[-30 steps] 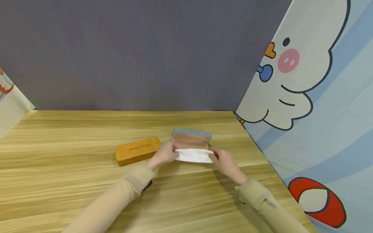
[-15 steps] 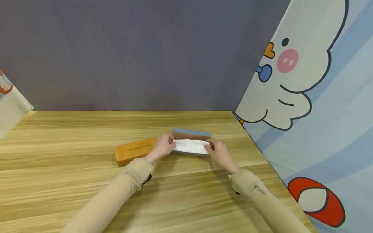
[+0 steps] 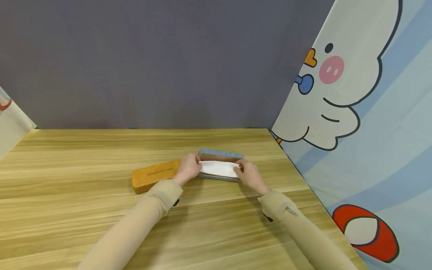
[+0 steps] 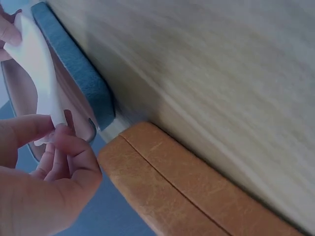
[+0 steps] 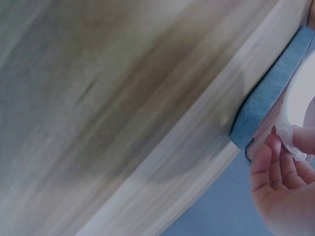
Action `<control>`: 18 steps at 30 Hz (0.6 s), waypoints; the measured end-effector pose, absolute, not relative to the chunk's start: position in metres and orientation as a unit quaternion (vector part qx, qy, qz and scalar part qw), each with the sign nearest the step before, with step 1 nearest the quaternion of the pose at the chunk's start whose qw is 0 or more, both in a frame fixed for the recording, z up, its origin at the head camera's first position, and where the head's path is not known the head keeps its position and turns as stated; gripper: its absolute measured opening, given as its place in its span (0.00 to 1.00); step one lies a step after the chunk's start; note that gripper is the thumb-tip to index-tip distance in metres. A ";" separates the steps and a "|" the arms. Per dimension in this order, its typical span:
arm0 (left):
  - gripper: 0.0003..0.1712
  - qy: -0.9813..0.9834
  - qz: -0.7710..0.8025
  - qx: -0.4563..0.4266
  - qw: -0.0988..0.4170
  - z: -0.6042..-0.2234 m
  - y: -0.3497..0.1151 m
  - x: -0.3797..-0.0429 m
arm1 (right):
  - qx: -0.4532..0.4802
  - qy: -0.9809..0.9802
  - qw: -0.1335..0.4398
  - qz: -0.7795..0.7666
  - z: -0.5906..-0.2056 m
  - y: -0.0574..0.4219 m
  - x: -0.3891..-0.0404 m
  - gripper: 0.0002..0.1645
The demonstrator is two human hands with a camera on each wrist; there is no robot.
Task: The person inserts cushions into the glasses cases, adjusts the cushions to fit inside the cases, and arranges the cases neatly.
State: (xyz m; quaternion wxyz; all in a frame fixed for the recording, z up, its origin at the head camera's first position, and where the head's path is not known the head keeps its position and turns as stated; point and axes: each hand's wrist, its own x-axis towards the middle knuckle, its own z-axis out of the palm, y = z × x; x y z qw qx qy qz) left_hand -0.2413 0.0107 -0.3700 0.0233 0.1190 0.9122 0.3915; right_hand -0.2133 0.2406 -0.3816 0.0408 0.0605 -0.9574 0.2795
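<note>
A folded white cloth (image 3: 218,168) is stretched lengthwise over an open blue glasses case (image 3: 221,153) with a brownish-pink lining. My left hand (image 3: 188,168) pinches the cloth's left end between thumb and fingers. At the opposite end, my right hand (image 3: 251,178) pinches it the same way. The left wrist view shows the cloth (image 4: 42,64) sagging slightly along the case's front wall (image 4: 81,69). In the right wrist view, the cloth's end (image 5: 298,98) is bent between my thumb and fingertips. The cloth hides most of the case's inside.
A closed tan glasses case (image 3: 155,175) with dark lettering lies left of the blue one, its right end behind my left hand. Both stand on a wood-grain table (image 3: 84,217). A grey panel (image 3: 152,63) rises at the back, and a cartoon-printed cloth (image 3: 368,161) hangs along the right.
Both hands have moved the white cloth away from me, from in front of the blue case to over its inside. During the last half second the hands have shifted only slightly.
</note>
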 end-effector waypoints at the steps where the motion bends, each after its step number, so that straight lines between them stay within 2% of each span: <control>1: 0.03 0.917 0.381 0.118 0.018 -0.370 0.011 -0.241 | 0.059 -0.958 0.040 0.277 -0.382 0.240 -0.214 0.18; 5: 0.04 0.934 0.341 0.109 0.001 -0.372 0.015 -0.243 | 0.054 -0.963 0.038 0.263 -0.385 0.240 -0.218 0.18; 18: 0.05 0.951 0.294 0.095 -0.002 -0.374 0.023 -0.245 | 0.046 -0.969 0.030 0.239 -0.386 0.238 -0.221 0.17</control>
